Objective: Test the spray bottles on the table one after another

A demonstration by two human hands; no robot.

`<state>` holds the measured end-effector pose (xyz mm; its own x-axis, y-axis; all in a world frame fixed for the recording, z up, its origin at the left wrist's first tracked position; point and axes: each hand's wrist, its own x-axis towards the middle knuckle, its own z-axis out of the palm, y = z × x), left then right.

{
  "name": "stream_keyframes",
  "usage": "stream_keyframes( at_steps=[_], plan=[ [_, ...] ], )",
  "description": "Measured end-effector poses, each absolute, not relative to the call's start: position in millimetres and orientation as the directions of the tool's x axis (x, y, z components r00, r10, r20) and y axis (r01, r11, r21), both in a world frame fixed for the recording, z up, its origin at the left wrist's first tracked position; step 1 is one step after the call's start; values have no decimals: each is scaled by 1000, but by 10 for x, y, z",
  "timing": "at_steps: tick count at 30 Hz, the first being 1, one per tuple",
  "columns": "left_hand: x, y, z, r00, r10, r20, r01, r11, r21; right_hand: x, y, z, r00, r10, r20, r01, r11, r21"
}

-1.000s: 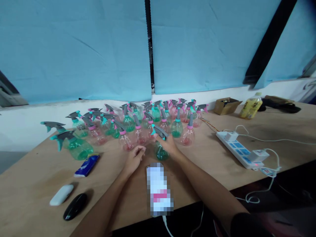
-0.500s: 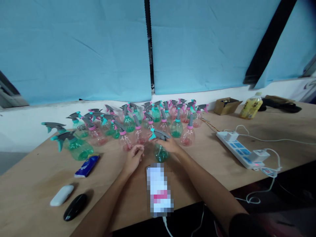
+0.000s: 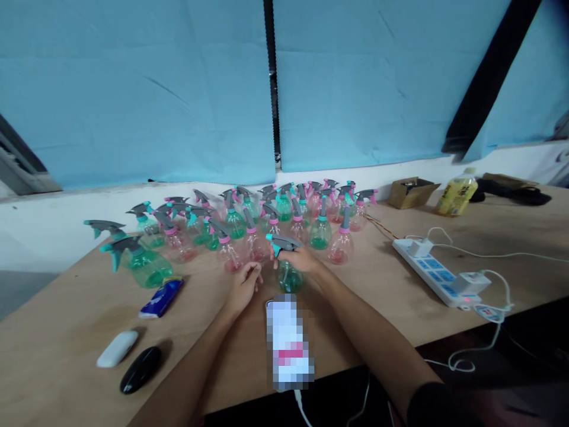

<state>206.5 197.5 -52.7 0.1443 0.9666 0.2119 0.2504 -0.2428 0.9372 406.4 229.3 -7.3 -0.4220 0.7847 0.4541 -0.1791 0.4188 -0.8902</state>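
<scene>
My right hand grips the neck of a green spray bottle with a grey and teal trigger head, standing on the wooden table just in front of me. My left hand is loosely curled close to the left of that bottle, fingertips almost touching it, and holds nothing that I can see. Behind them stands a crowd of several green and pink spray bottles. A phone lies flat at the table's front edge between my forearms.
A larger green spray bottle stands at the left, with a blue packet, a white case and a black oval object nearer me. A white power strip with cables lies right; a cardboard box and yellow drink bottle sit behind it.
My right hand has shifted its grip on the green bottle and turned the trigger head to point left. My left hand has moved a little closer to the bottle.
</scene>
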Motion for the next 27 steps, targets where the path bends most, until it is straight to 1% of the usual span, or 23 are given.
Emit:
stream_keyframes(
  at_steps=[2,4,8,15,21,24,27],
  plan=[
    [2057,1972,-528,150,965,213,255,-246,935,4026,2336,-74,-388,810,440,-149,416,-897],
    [2048,1974,-532,158,964,216,261,-252,932,3998,2373,-63,-368,812,452,-130,437,-890],
    [2042,1979,-541,167,959,230,260,-268,928,3965,2405,-43,-425,775,468,-161,444,-882],
    [2055,1971,-531,174,960,219,276,-261,925,3955,2376,-40,-400,810,428,-181,388,-904],
    [2043,1988,-561,183,960,211,280,-257,925,3956,2412,-51,-414,777,475,-178,442,-879],
    [2040,1987,-569,193,958,213,287,-263,921,3953,2426,-58,-421,781,461,-182,425,-887],
    [2038,1983,-571,193,960,202,293,-253,922,3949,2421,-53,-390,804,449,-199,402,-894]
  ],
)
